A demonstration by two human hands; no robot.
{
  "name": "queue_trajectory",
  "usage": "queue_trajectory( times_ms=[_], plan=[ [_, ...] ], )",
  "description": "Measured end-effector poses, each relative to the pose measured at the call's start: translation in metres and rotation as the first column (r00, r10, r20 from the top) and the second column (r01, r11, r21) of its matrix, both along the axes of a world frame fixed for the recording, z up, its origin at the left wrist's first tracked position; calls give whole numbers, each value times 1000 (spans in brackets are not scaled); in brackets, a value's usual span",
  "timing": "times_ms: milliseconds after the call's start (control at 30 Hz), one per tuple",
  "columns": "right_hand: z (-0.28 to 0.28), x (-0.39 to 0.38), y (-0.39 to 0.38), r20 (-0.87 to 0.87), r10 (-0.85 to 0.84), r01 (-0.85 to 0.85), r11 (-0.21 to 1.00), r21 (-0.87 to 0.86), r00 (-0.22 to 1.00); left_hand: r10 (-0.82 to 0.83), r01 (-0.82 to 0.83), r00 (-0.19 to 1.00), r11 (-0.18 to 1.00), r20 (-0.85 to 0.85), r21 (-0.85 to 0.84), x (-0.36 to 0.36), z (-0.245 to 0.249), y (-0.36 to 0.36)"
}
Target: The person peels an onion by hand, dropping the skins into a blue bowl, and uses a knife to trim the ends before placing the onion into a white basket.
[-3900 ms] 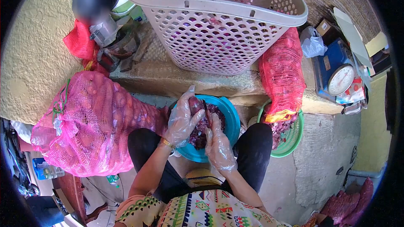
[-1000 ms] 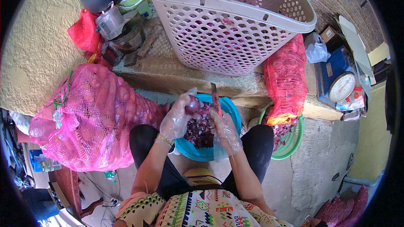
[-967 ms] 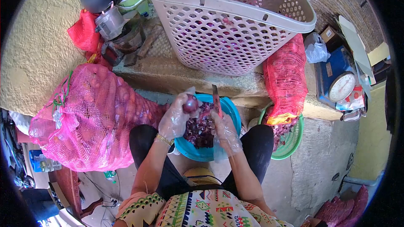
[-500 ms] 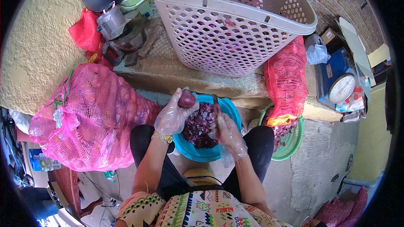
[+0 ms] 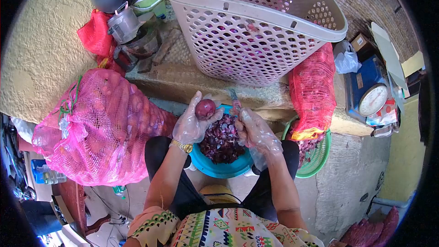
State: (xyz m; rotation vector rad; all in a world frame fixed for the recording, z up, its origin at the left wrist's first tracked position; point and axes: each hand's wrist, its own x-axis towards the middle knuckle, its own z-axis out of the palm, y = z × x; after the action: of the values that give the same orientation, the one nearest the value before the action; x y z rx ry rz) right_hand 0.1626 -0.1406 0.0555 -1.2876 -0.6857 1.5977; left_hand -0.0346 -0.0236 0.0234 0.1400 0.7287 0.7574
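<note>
My left hand (image 5: 190, 127), in a clear plastic glove, is closed around a red onion (image 5: 205, 109) above the left rim of a blue basin (image 5: 211, 170). Gloved too, my right hand (image 5: 257, 132) grips a knife (image 5: 234, 99) whose blade points up and away from me, over the basin's right side. The blade stands apart from the onion. Dark purple onion skins and scraps (image 5: 222, 142) fill the basin between my knees.
A large perforated basket (image 5: 247, 41) with onions stands on the ledge ahead. Mesh sacks flank me, one pink (image 5: 98, 132) at left, one red (image 5: 312, 89) at right. A green basket (image 5: 323, 153) holds more scraps; a dial scale (image 5: 372, 99) sits far right.
My right hand has moved a little to the right and turned, taking the knife with it. My left hand and the onion have shifted slightly right.
</note>
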Motion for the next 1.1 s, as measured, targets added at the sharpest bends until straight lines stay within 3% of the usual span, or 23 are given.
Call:
queue_trajectory(
  times_ms=[100, 200, 300, 433, 500, 633, 733, 800, 833, 900, 933, 1000, 1100],
  plan=[
    [-24, -12, 6, -96, -138, 146, 986, 83, 986, -30, 24, 991, 999, 130, 46, -2, -16, 3],
    [-15, -13, 4, -120, -97, 101, 995, 28, 988, -23, 34, 979, 998, 200, -51, -1, -24, 7],
    [-9, -4, 2, -23, -7, 5, 997, -82, 1000, -7, 3, 996, 999, 85, 47, 1, -27, 11],
    [-29, -5, 1, -28, -5, 1, 991, -135, 1000, 48, -50, 998, 995, 29, 84, -3, -27, 17],
    [-27, -14, 3, -294, -214, 181, 974, -135, 931, 98, -97, 992, 995, 84, -16, -6, -24, 18],
    [-19, -18, 0, -302, -229, 203, 972, -115, 925, 142, -136, 986, 988, 89, -75, -9, -27, 22],
    [-30, -16, 2, -163, -142, 128, 988, -90, 976, 97, -96, 992, 995, 86, -14, -6, -24, 23],
    [-30, -20, 4, 103, -57, 60, 998, -28, 993, 79, -78, 996, 996, 37, -33, -5, -23, 24],
    [-28, -23, 6, 104, -57, 60, 998, -29, 993, 79, -78, 996, 996, 37, -34, -5, -26, 25],
    [-19, -28, 12, -143, -206, 187, 973, -133, 968, 64, -63, 998, 997, 24, -36, -5, -29, 27],
    [-13, -29, 11, -144, -205, 186, 973, -135, 968, 65, -64, 998, 997, 22, -37, -5, -29, 27],
    [-3, -29, 11, -265, -242, 202, 964, -171, 933, 166, -164, 986, 985, 35, -49, 0, -25, 26],
    [-18, -21, 12, -143, -173, 147, 974, -173, 974, 165, -163, 985, 986, 48, -41, 1, -21, 25]
  ],
)
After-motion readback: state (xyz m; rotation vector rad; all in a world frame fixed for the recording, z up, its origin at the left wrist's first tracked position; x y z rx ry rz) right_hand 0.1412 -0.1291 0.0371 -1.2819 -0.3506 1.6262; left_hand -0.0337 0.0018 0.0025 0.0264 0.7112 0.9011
